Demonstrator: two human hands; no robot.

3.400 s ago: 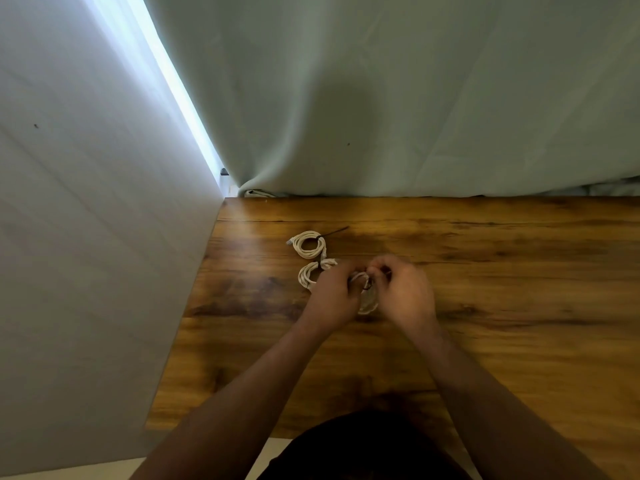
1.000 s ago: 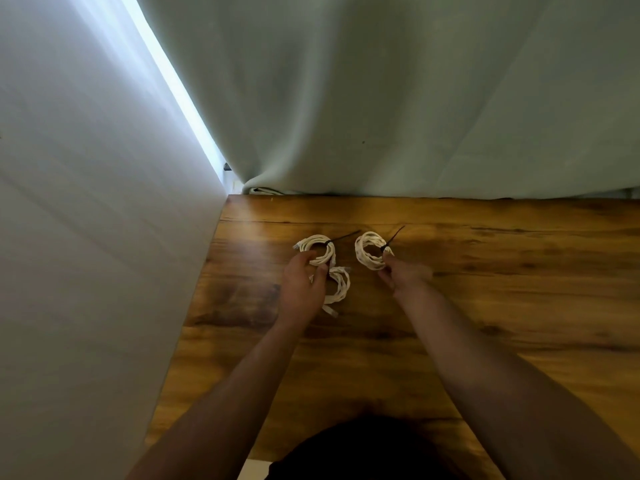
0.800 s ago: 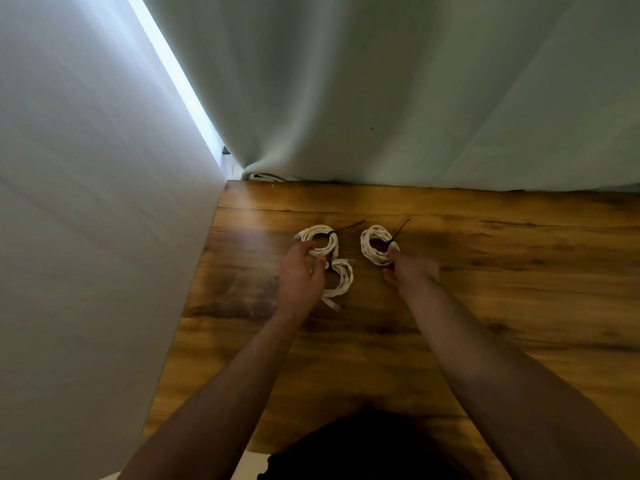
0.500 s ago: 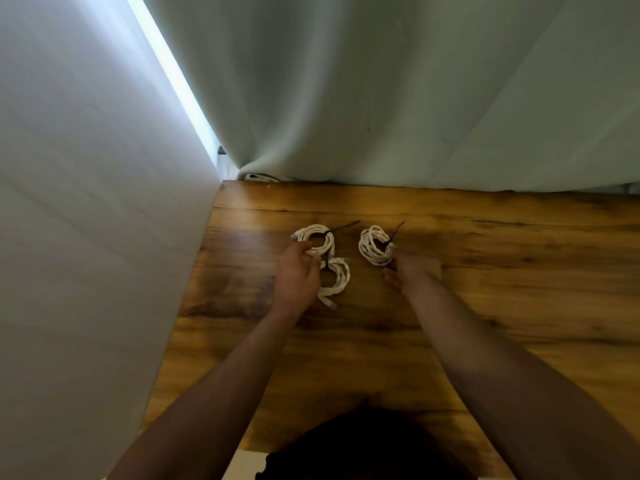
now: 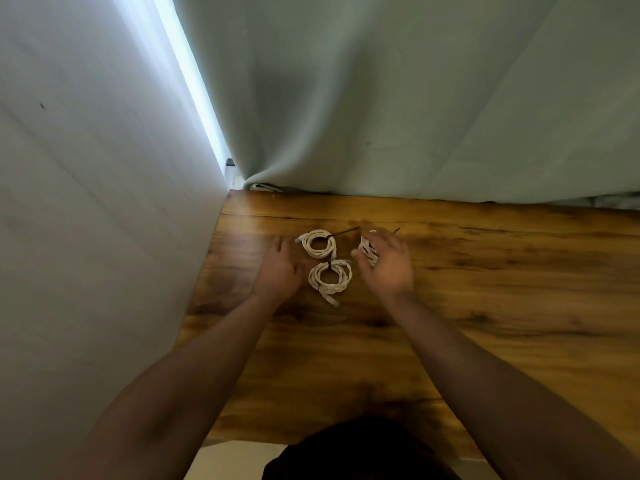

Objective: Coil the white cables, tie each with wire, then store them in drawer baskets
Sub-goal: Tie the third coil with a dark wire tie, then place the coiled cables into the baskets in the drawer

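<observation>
Three coiled white cables lie on the wooden table (image 5: 485, 306), each tied with black wire. The far coil (image 5: 318, 244) and the near coil (image 5: 330, 279) lie one behind the other between my hands. My left hand (image 5: 277, 271) lies flat just left of them, fingers straight, holding nothing. My right hand (image 5: 388, 265) reaches over the third coil (image 5: 367, 251), which shows between thumb and fingers and is partly hidden. The fingers are spread and blurred; no firm grip shows. A wire tail (image 5: 346, 232) sticks out from the far coil.
A white wall (image 5: 104, 237) runs along the table's left edge. A pale green curtain (image 5: 415, 116) hangs down to the table's back edge. Bare wood stretches to the right and toward me.
My left hand has let go of the left coils and slid to their left side. My right hand has moved forward over the right coil with its fingers spread.
</observation>
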